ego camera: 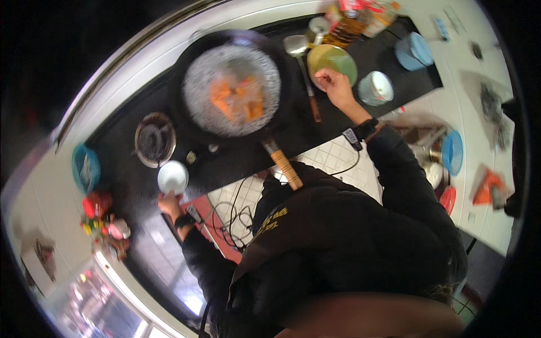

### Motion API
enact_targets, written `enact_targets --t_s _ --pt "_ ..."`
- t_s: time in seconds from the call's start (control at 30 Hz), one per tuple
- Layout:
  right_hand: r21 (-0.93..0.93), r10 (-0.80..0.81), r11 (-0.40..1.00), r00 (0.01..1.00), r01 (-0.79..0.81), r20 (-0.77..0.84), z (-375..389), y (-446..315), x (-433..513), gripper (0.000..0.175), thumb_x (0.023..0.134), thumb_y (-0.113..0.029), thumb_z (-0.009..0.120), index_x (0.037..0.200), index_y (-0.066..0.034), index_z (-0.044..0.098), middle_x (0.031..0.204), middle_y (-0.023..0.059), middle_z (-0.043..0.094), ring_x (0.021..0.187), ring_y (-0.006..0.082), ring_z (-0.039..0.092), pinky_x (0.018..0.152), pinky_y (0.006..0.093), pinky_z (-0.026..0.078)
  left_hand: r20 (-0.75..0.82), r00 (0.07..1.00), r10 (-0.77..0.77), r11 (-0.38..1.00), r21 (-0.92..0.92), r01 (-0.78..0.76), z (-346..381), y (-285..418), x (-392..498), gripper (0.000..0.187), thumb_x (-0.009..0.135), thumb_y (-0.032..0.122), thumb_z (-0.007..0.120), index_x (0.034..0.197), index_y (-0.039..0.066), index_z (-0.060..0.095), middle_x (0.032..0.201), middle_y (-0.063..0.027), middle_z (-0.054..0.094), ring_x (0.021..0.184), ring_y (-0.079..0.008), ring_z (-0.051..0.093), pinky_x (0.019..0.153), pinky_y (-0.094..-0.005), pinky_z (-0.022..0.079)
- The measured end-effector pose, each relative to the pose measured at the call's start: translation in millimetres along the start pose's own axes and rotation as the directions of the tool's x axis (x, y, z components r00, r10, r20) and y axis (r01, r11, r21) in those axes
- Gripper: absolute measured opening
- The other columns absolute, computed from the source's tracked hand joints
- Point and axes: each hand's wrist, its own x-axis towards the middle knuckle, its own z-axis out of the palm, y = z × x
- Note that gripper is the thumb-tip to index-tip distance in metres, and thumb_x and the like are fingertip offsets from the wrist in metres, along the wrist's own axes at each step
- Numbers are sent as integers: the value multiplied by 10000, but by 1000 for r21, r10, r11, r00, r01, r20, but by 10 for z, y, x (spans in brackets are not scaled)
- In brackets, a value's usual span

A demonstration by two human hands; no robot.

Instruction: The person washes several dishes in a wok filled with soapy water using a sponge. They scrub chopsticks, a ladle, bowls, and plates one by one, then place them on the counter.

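My left hand [170, 205] is at the near rim of a small white bowl [173, 176] on the black countertop, its fingers gripping the edge. Over a yellow-green bowl [331, 59] hangs my right hand [336, 86], fingers curled together. Whether anything small is between them cannot be made out. Between my hands, a wok [230, 134] holds foamy, bubbling liquid with orange food pieces [236, 99] in it. The wok's wooden handle [287, 170] points towards my body. A metal spatula [302, 67] with a wooden grip lies between the wok and the yellow-green bowl.
A round skimmer or strainer [155, 140] lies left of the wok. On the right stand a white cup [376, 88], a blue container [414, 51] and oil bottles [348, 27]. A blue basket [86, 168] and a red-lidded jar [96, 204] sit far left. Cables [230, 213] hang below the counter.
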Motion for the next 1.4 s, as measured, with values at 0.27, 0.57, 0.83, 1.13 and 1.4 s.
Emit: enact_targets --t_s 0.27,0.57,0.83,1.13,1.4 --pt "415 861 426 501 -804 86 -240 1055 -320 336 938 -254 662 1092 0 504 877 121 648 580 193 638 457 330 529 -356 930 88 986 165 -30 -106 228 -121 158 826 115 747 855 59 602 638 -36 566 410 -137 453 346 -294 344" --pt "746 788 311 599 -589 144 -31 1548 -43 346 915 -132 695 1177 -33 491 1087 160 643 784 274 706 626 366 619 62 963 263 946 -210 -245 653 1339 -841 56 891 52 658 904 79 611 728 -8 588 487 -91 492 393 -229 356" --pt "805 801 308 595 -507 68 5 1608 -38 368 848 -3 673 1178 -53 520 1061 115 653 847 264 705 623 363 637 329 911 248 931 -342 -130 1366 1924 -1492 51 904 41 651 927 83 632 706 -9 584 469 -90 486 392 -221 353" --pt "711 659 495 749 -499 66 -564 689 -76 403 823 13 648 1213 40 546 995 155 677 727 263 712 493 325 619 669 669 324 940 -307 -149 2093 2306 -2109 157 896 -13 637 1046 33 628 751 -27 592 541 -98 517 469 -238 418" --pt "718 439 535 873 -445 214 -388 -222 6 328 782 0 650 1109 10 634 889 114 695 644 226 692 472 342 589 898 377 229 969 -246 -2 2434 2485 -2497 637 899 280 704 1423 46 426 1256 -143 581 1050 -220 617 885 -361 531"
